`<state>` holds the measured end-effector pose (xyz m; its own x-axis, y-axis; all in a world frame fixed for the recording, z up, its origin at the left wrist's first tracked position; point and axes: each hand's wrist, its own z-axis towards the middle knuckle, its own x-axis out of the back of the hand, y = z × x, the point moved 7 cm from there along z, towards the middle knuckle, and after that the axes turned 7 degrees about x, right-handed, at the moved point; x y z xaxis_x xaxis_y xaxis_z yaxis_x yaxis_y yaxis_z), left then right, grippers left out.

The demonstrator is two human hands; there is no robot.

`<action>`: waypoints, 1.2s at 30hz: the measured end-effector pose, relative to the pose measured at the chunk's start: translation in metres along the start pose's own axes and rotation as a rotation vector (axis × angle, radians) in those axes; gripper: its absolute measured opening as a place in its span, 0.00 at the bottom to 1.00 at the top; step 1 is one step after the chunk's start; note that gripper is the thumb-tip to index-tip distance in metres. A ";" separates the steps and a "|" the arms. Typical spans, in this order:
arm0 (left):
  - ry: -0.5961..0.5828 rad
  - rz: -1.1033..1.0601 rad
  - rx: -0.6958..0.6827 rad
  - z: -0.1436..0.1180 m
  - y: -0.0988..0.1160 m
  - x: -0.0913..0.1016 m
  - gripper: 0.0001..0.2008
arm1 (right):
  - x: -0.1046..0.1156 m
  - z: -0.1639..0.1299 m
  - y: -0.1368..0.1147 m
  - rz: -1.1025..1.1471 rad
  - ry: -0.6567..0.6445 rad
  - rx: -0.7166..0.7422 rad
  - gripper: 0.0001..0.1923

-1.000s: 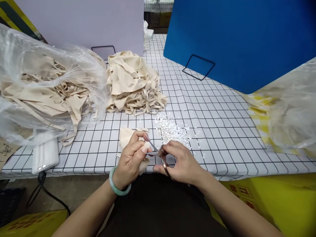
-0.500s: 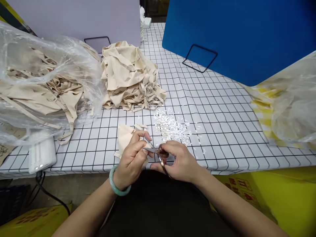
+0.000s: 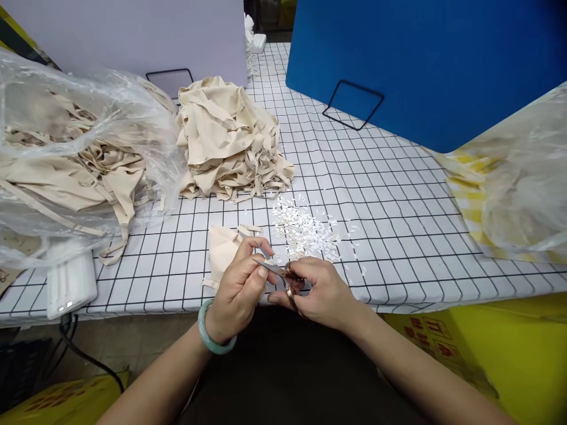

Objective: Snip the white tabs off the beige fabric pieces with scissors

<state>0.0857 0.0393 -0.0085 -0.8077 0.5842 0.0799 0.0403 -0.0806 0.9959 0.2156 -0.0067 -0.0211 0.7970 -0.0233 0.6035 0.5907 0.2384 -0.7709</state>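
My left hand (image 3: 239, 289), with a green bangle on its wrist, pinches a small beige fabric piece (image 3: 222, 251) at the near edge of the gridded table. My right hand (image 3: 319, 292) grips small scissors (image 3: 278, 274) whose blades point left, their tips at the fabric edge between my left fingers. Just beyond my hands lies a scatter of tiny white snippets (image 3: 308, 227).
A heap of beige fabric pieces (image 3: 228, 141) sits behind the snippets. At the left a clear plastic bag (image 3: 66, 159) holds more of them. A white device (image 3: 71, 283) lies at the left front edge. A blue board (image 3: 425, 65) stands at the back right, another plastic bag (image 3: 522, 183) at right.
My hands stay together at the table edge with the scissors on the fabric. The blades have closed slightly and tilted. The view has shifted a little to the right.
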 end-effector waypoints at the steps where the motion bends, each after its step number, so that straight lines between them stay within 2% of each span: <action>1: -0.003 0.010 -0.004 0.001 0.000 -0.001 0.18 | 0.000 -0.002 0.002 -0.005 0.003 -0.010 0.27; 7: -0.094 0.074 -0.015 0.014 -0.003 -0.018 0.19 | 0.008 -0.019 0.020 -0.057 0.094 -0.098 0.29; 12: -0.201 0.095 0.031 0.027 -0.015 -0.039 0.19 | 0.009 -0.041 0.047 0.090 0.138 -0.336 0.31; 14: -0.218 0.078 0.079 0.027 -0.016 -0.040 0.19 | 0.012 -0.049 0.057 0.202 0.158 -0.420 0.27; 16: -0.242 0.038 0.135 0.024 -0.011 -0.031 0.19 | 0.021 -0.050 0.060 0.285 0.206 -0.406 0.22; 19: -0.230 -0.047 0.183 0.011 0.002 0.005 0.19 | 0.035 -0.033 0.060 0.263 0.259 -0.338 0.19; 22: -0.041 -0.042 0.185 0.000 0.008 0.066 0.18 | 0.029 0.005 0.056 0.114 0.229 -0.299 0.14; 24: 0.112 0.073 0.195 -0.004 0.002 0.108 0.18 | 0.009 0.040 0.045 0.037 0.149 -0.168 0.10; 26: 0.215 0.270 0.234 -0.004 -0.008 0.140 0.17 | -0.020 0.072 0.033 -0.007 0.032 -0.013 0.09; 28: 0.338 0.531 0.263 -0.004 -0.013 0.163 0.14 | -0.047 0.095 0.028 -0.024 -0.069 0.071 0.12; 30: 0.561 0.768 0.209 -0.012 -0.003 0.175 0.09 | -0.061 0.107 0.028 -0.022 -0.122 0.086 0.14; 32: 0.748 0.817 0.111 -0.030 0.011 0.167 0.08 | -0.060 0.109 0.029 -0.025 -0.127 0.071 0.14; 33: 0.739 0.737 0.104 -0.037 0.012 0.154 0.09 | -0.054 0.107 0.028 -0.023 -0.115 0.055 0.13; 34: 0.637 0.590 0.149 -0.042 0.005 0.137 0.11 | -0.045 0.104 0.026 -0.006 -0.083 0.032 0.11; 36: 0.230 0.151 0.374 -0.047 -0.022 0.082 0.18 | -0.020 0.092 0.019 0.095 0.012 -0.034 0.08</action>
<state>-0.0091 0.0511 -0.0258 -0.8843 0.3907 0.2557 0.3425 0.1707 0.9239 0.1997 0.0874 -0.0289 0.8508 -0.0143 0.5253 0.5165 0.2073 -0.8308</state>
